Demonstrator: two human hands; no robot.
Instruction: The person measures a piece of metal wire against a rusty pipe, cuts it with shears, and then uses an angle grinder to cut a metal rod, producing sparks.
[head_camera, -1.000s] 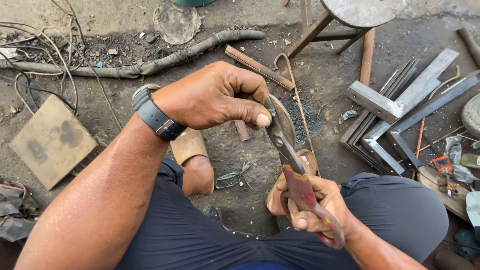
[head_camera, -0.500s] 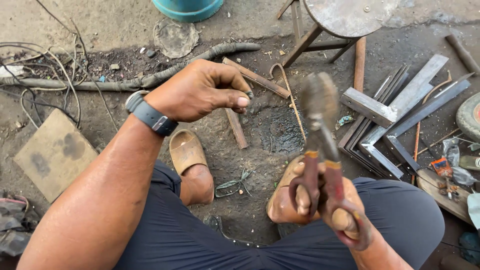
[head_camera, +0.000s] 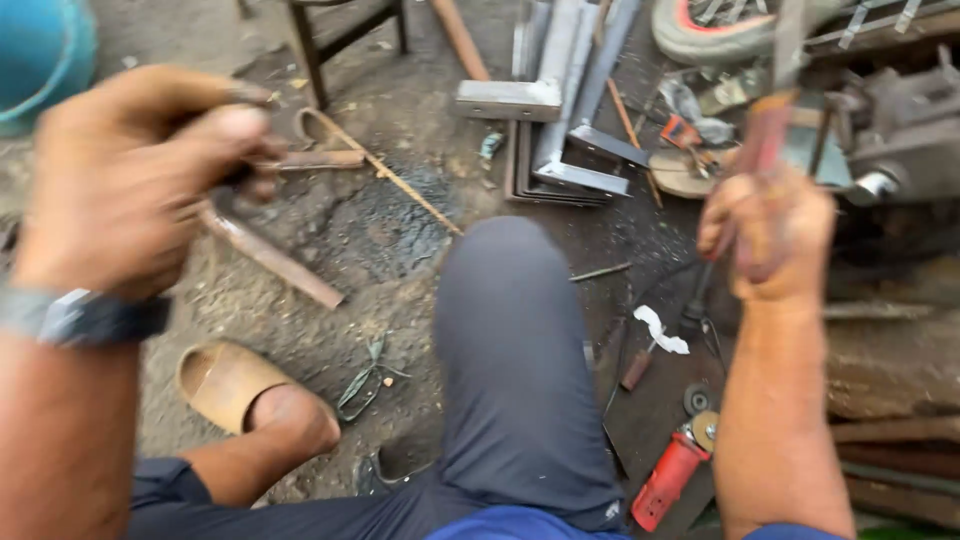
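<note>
My left hand (head_camera: 150, 180) is raised at the upper left and blurred by motion. Its fingers are curled shut around a small dark piece (head_camera: 228, 185) that I cannot make out; a dark watch (head_camera: 90, 318) sits on the wrist. My right hand (head_camera: 770, 240) is up at the right, fist closed on the red handles of metal snips (head_camera: 772, 110), whose blades point upward. The two hands are far apart, with my grey-trousered knee (head_camera: 510, 330) between them. My foot in a tan sandal (head_camera: 225, 380) rests on the dirt floor below the left hand.
A rusty flat bar (head_camera: 275, 258) and a bent thin rod (head_camera: 385, 170) lie under the left hand. Steel angle pieces (head_camera: 560, 100) are stacked at top centre. A red angle grinder (head_camera: 668, 482) lies by my right leg. A grey machine (head_camera: 900, 130) stands at the right, a blue bucket (head_camera: 40, 50) top left.
The view has swung right and closer. My hands have separated: the left pulled away to the left, the right lifted the snips up and to the right.
</note>
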